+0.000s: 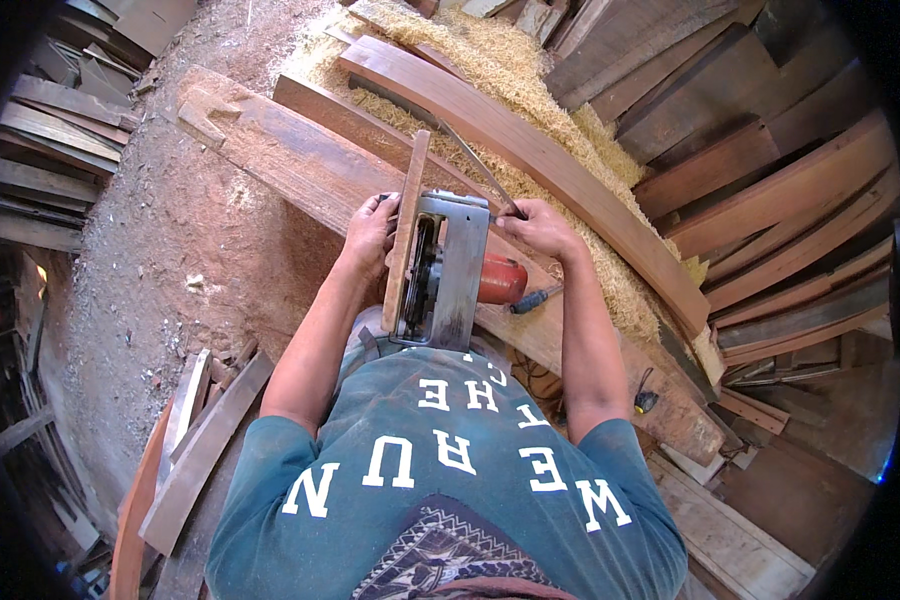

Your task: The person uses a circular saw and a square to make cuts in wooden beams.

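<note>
A red-bodied power tool (501, 279) lies tipped in front of my torso, its grey metal base plate (460, 275) turned up. A narrow wooden strip (407, 235) runs along the plate's left side. My left hand (372, 235) is closed beside that strip; a small dark bit shows at its fingertips, but what it grips is partly hidden. On the right, my right hand (542, 230) is closed around the near end of a thin dark rod-like tool (478, 163), which points away to the upper left. Below this hand, a screwdriver (533, 300) rests on the plank.
Under the tool stretches a long wooden plank (290, 160). A curved reddish beam (530, 150) lies beyond it among pale wood shavings (610, 150). A yellow-black tape measure (646, 402) sits near my right elbow. Stacked boards (800, 215) stand at right, with offcuts (205, 440) at lower left.
</note>
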Motion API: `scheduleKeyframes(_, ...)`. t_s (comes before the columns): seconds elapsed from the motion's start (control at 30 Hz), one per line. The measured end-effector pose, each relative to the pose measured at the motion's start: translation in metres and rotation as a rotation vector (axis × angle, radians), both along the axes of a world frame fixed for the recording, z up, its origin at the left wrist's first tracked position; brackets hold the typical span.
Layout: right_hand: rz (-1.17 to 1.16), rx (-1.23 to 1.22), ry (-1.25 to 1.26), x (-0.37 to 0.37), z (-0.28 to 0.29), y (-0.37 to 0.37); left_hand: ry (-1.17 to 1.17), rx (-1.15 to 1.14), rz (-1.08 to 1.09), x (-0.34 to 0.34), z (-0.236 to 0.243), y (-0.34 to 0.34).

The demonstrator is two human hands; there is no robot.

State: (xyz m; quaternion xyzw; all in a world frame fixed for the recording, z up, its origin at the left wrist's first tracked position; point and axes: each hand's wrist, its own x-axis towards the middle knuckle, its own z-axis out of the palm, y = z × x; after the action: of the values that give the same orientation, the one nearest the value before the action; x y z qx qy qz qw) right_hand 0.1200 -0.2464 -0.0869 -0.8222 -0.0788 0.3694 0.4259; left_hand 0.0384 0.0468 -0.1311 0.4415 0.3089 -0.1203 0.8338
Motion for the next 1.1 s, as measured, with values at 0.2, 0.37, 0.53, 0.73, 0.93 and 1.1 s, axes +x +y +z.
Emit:
scheduleKeyframes(0.2,-0.138,0.058,0.157,-0.002,0.010,0.003,0.043,-0.072,-0.080,0.012,0.022,0.004)
scheduleKeyframes(0.37,-0.201,0.137,0.235,-0.004,-0.004,-0.001,-0.018,-0.147,-0.194,0.018,0.002,0.014)
scheduleKeyframes(0.53,-0.225,0.152,0.205,-0.007,-0.014,-0.008,0.045,-0.204,-0.206,0.019,0.019,0.010)
scheduleKeyframes(0.73,-0.267,0.187,0.323,-0.006,-0.015,-0.011,0.022,-0.240,-0.210,0.021,0.015,0.013)
scheduleKeyframes(0.93,-0.339,-0.143,-0.298,-0.032,0.025,0.003,0.030,-0.242,-0.079,0.015,0.011,0.012)
scheduleKeyframes(1.1,-0.197,-0.122,-0.629,-0.069,0.036,-0.021,0.012,-0.287,-0.093,0.011,0.001,0.018)
